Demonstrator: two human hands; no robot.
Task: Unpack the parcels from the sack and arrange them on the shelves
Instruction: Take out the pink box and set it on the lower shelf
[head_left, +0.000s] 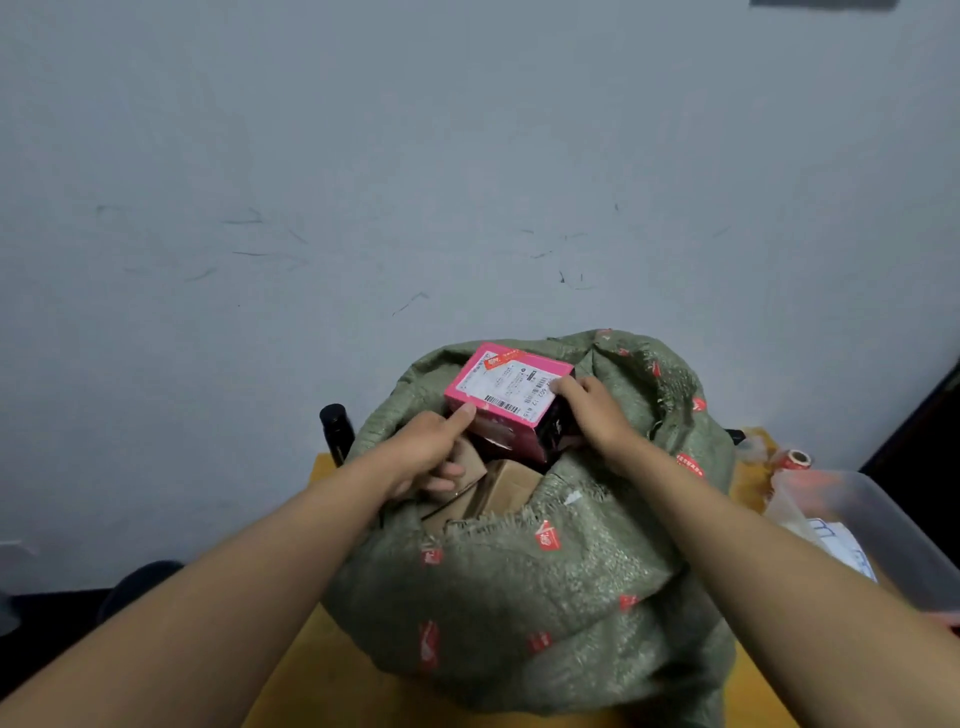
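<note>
Against a grey wall (363, 156), the pink box (506, 387) is pinched by left hand (431, 452) and right hand (597, 410) above the sack (545, 571); snagged on its rim, it could be dropped.

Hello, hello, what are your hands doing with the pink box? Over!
Left hand and right hand both grip the pink box, at the mouth of the green sack. Brown cardboard parcels underneath. Nothing blocking.

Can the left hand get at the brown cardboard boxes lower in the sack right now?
Probably yes. The sack gapes open and the brown boxes lie bare just beside the left hand. But that hand and the right hand both grip the pink box, which would have to be let go first.
</note>
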